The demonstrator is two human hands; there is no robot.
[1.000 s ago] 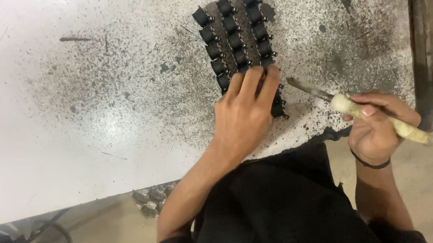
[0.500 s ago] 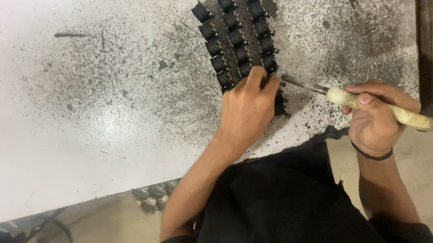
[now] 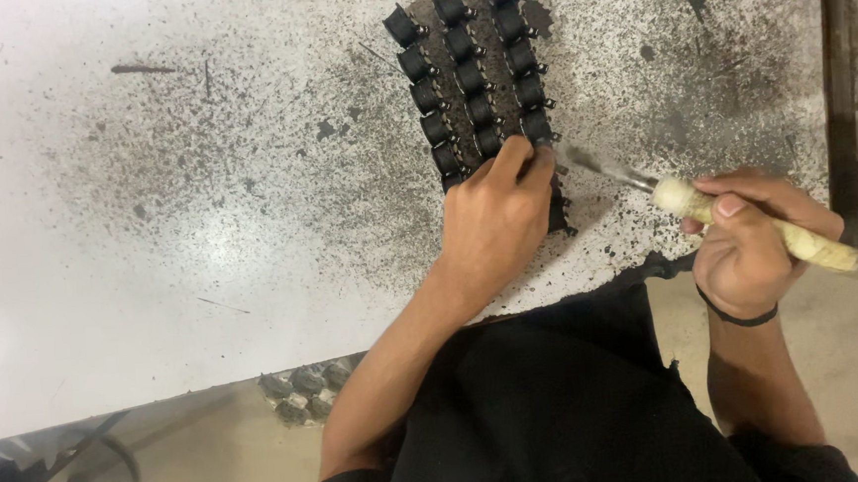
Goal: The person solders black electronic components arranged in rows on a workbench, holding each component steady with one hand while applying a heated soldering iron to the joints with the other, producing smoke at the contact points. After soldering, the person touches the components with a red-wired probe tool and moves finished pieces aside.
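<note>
Head view: the left hand (image 3: 496,229) lies over the near end of a block of small black parts (image 3: 469,80), set in three rows by the worktop's (image 3: 149,208) near edge, its grip resting flat. The right hand (image 3: 747,246), clenched on a pale-handled brush (image 3: 756,226), points the bristles at the left fingertips (image 3: 533,160).

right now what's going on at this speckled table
A person in a black shirt bends over a white, black-speckled tabletop. Their left hand presses on the near end of a block of small black parts set in three rows. Their right hand grips a tool with a pale wrapped handle and thin metal blade, its tip beside the left fingertips at the block's edge. More small dark parts sit below the table edge.
</note>
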